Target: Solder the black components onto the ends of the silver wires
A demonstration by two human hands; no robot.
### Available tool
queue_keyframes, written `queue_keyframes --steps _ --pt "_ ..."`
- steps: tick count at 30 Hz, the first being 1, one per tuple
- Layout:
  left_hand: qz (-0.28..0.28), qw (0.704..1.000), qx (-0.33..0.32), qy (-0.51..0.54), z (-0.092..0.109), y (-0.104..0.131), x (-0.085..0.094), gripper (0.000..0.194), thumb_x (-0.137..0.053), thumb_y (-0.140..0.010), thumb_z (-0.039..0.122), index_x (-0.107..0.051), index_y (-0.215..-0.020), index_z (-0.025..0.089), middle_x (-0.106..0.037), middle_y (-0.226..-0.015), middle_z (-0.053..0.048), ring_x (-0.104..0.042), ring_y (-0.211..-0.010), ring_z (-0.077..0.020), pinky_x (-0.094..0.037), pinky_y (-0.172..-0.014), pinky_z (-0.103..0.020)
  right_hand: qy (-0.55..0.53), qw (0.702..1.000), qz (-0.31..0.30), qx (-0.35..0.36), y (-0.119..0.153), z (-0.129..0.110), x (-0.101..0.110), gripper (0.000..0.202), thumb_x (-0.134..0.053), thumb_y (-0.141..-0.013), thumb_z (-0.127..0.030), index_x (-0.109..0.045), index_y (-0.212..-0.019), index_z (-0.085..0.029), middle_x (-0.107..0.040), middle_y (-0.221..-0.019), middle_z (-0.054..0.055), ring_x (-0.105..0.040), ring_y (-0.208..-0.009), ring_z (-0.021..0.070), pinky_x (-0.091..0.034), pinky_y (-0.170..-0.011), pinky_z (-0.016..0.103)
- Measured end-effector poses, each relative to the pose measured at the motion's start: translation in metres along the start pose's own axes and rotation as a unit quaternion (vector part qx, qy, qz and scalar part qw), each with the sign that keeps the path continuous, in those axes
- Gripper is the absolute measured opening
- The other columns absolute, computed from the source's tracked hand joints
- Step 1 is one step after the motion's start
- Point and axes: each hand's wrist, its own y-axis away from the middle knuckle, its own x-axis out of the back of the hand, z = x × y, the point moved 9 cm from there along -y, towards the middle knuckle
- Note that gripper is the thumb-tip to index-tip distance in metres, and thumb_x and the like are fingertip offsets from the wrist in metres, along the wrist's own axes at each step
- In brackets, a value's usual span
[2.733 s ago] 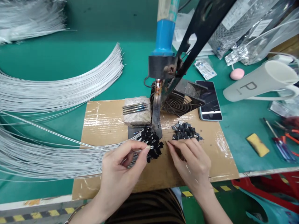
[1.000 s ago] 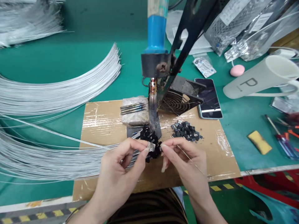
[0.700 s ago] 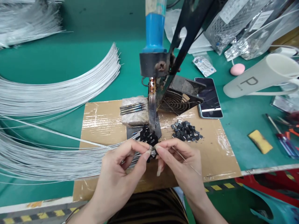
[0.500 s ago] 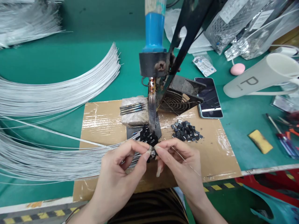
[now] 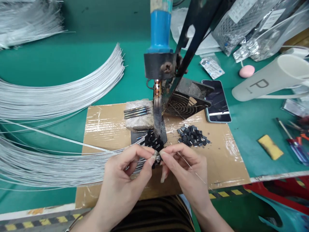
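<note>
My left hand (image 5: 130, 174) pinches a white wire near its end, thumb against forefinger. Facing it, my right hand (image 5: 185, 167) closes thumb and forefinger on something small that I cannot make out, where the fingertips nearly meet. A thin wire (image 5: 190, 167) crosses the right hand's fingers. Just behind the fingertips lie black connectors (image 5: 153, 140) on the ends of a bundle of white wires (image 5: 60, 169). A soldering iron (image 5: 157, 109) hangs tip down above them. Loose black pieces (image 5: 193, 136) lie in a pile to the right.
Cardboard (image 5: 227, 161) covers the work area. Behind the iron stands a fan (image 5: 185, 104), beside a phone (image 5: 218, 103). A white mug (image 5: 265, 82) and yellow sponge (image 5: 270, 146) are at right. More wires (image 5: 72, 96) curve across the left. A wrapped block (image 5: 138, 114) holds metal rods.
Both hands keep nearly the same pose. The view has shifted very slightly, and the thin wire at my right hand has moved a little.
</note>
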Motion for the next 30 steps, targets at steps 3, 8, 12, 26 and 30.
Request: queue_keyframes --steps 3,8,12,26,30 --pt "0.002 1.000 0.007 0.002 -0.001 -0.002 0.000 0.012 -0.070 -0.092 0.019 -0.074 -0.081 0.024 -0.080 -0.093 -0.002 -0.074 -0.079 -0.0166 -0.051 -0.058 -0.024 0.098 0.993 0.022 0.068 0.002 -0.010 0.005 0.012 -0.076 -0.096 -0.033 -0.078 -0.091 -0.023 -0.060 -0.067 -0.003 -0.055 -0.048 0.0095 -0.050 -0.044 0.022" --pt "0.007 1.000 0.019 0.014 -0.004 -0.005 -0.002 0.012 -0.069 -0.093 0.019 -0.072 -0.082 0.023 -0.079 -0.092 0.000 -0.073 -0.081 -0.0148 -0.052 -0.063 -0.022 0.233 0.955 0.015 0.181 0.012 -0.021 0.010 0.039 -0.039 -0.111 -0.032 -0.072 -0.131 -0.025 -0.056 -0.090 0.003 -0.059 -0.077 0.0177 -0.053 -0.071 0.033" --pt "0.012 1.000 0.020 0.022 -0.004 -0.009 -0.003 0.012 -0.069 -0.093 0.018 -0.072 -0.082 0.022 -0.079 -0.091 -0.001 -0.074 -0.084 -0.0160 -0.053 -0.066 -0.023 0.218 0.960 0.012 0.173 0.013 -0.015 0.012 0.038 -0.033 -0.111 -0.026 -0.058 -0.140 -0.027 -0.058 -0.083 0.000 -0.056 -0.069 0.0172 -0.049 -0.068 0.033" --pt "0.026 0.998 0.041 0.027 0.000 -0.022 0.001 0.009 -0.071 -0.091 0.020 -0.072 -0.082 0.022 -0.079 -0.091 -0.001 -0.073 -0.082 -0.0154 -0.053 -0.068 -0.022 0.248 0.949 -0.001 0.196 0.008 -0.036 0.011 0.018 -0.049 -0.106 -0.015 -0.057 -0.093 -0.022 -0.066 -0.111 0.005 -0.064 -0.103 0.0198 -0.050 -0.090 0.034" --pt "0.031 0.998 0.036 0.033 0.002 -0.022 0.004 0.011 -0.071 -0.092 0.020 -0.073 -0.082 0.023 -0.079 -0.092 0.000 -0.072 -0.083 -0.0148 -0.052 -0.069 -0.022 0.276 0.938 -0.014 0.208 0.008 -0.040 0.007 0.025 -0.043 -0.107 -0.011 -0.056 -0.088 -0.022 -0.068 -0.102 0.002 -0.063 -0.095 0.0151 -0.048 -0.084 0.029"
